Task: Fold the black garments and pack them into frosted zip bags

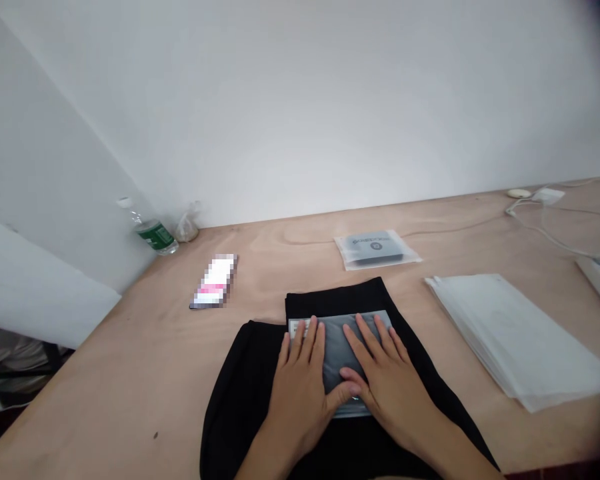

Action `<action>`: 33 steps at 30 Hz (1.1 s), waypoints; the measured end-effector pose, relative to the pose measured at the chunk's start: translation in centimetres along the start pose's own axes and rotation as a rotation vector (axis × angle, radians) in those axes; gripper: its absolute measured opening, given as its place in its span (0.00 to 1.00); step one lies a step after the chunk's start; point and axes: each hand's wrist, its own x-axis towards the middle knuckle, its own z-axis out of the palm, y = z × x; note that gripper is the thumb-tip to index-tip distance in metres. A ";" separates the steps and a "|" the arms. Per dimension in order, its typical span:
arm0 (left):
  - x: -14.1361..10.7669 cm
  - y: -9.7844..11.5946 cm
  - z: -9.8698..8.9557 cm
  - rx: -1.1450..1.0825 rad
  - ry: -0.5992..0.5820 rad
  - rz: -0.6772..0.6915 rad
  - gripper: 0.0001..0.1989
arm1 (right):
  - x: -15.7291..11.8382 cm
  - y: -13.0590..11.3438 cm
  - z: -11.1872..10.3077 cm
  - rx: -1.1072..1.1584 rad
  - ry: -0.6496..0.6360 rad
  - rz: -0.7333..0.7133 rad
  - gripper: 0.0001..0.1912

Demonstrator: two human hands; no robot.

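A black garment [245, 387], which looks like trousers, lies spread on the wooden table in front of me. On top of it rests a flat grey packet [335, 343] in a clear plastic sleeve, with a white label at its far left corner. My left hand [303, 380] presses flat on the packet's left half, fingers stretched out. Across the right half lies my right hand [387, 373], also flat with its fingers apart. The two thumbs meet near the packet's near edge. Parts of the packet are hidden under both palms.
A frosted bag with a dark packet [375, 250] lies beyond the garment. Several frosted bags [520, 333] are stacked at right. To the left are a phone [215, 280], a water bottle [153, 230] and a small plastic bag [187, 225]. White cables [530, 220] run along the back right.
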 end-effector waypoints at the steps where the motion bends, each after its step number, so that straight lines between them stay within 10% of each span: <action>1: -0.1 -0.2 -0.1 0.001 0.000 -0.025 0.41 | 0.0 0.0 -0.1 0.000 -0.001 0.009 0.31; 7: -1.3 -1.6 -0.3 -0.104 0.035 -0.037 0.33 | -1.2 0.0 -1.8 0.018 -0.016 -0.228 0.36; 13: -2.0 -1.7 -1.1 -0.518 0.256 -0.094 0.26 | -3.3 -0.6 -3.3 0.047 0.311 -0.426 0.14; 18: -2.2 -1.3 -1.7 -0.786 0.541 -0.143 0.28 | 0.1 0.9 -8.1 -0.066 0.515 -0.239 0.11; 25: -2.2 -1.5 -1.0 -0.741 0.359 -0.121 0.18 | 8.6 5.8 -14.5 -0.048 0.449 0.320 0.08; 33: -1.9 -1.3 -1.2 -0.564 0.283 -0.111 0.16 | 12.8 11.0 -6.1 0.178 0.427 0.401 0.10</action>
